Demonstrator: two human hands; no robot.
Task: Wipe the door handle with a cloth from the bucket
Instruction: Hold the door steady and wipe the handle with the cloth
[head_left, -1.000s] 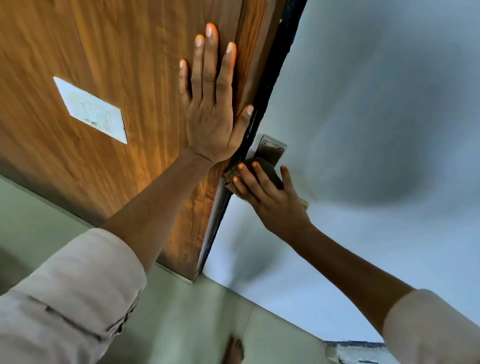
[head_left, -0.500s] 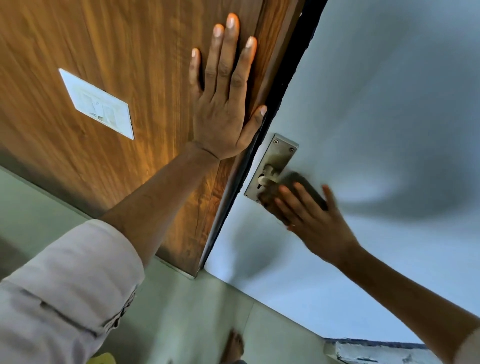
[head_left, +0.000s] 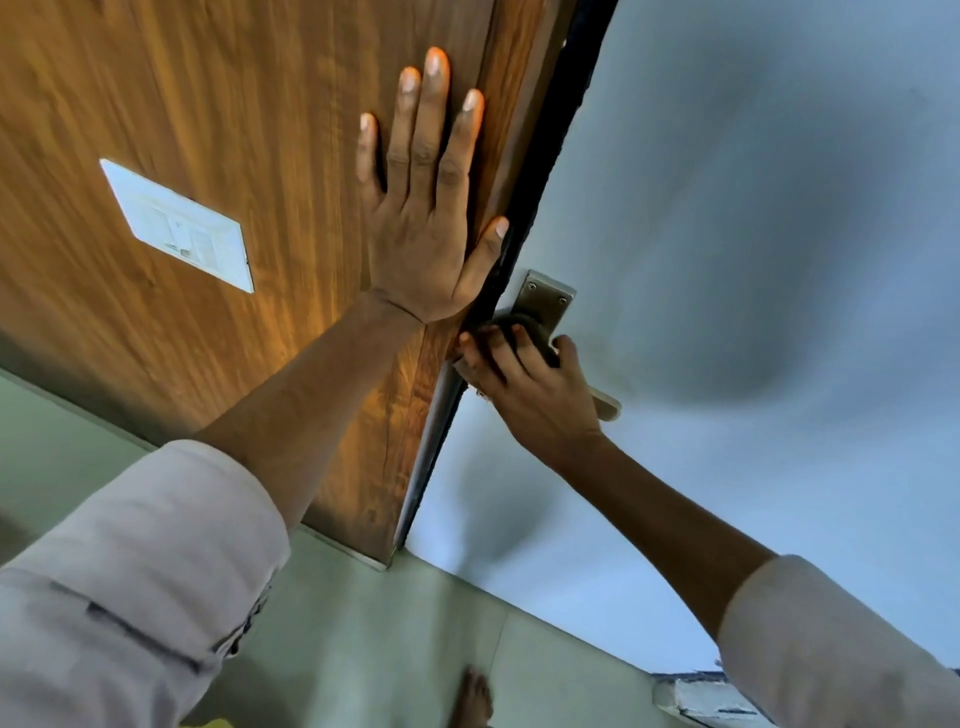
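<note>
A metal lever door handle (head_left: 608, 405) with a steel backplate (head_left: 545, 299) sits on the pale grey door (head_left: 753, 260). My right hand (head_left: 535, 395) presses a dark cloth (head_left: 511, 335) over the handle's base near the door edge; only the lever's tip shows past my palm. My left hand (head_left: 423, 208) lies flat with fingers spread on the brown wooden panel (head_left: 208, 130), its thumb at the black door edge. The bucket is out of view.
A white switch plate (head_left: 179, 226) is mounted on the wooden panel. Pale green floor tiles (head_left: 363, 649) lie below, with a bare foot (head_left: 472, 699) on them. A white ledge (head_left: 696, 696) shows at the bottom right.
My right hand with the cloth slid out along the lever, then came back up to the handle's base by the door edge. My left hand stayed flat on the panel.
</note>
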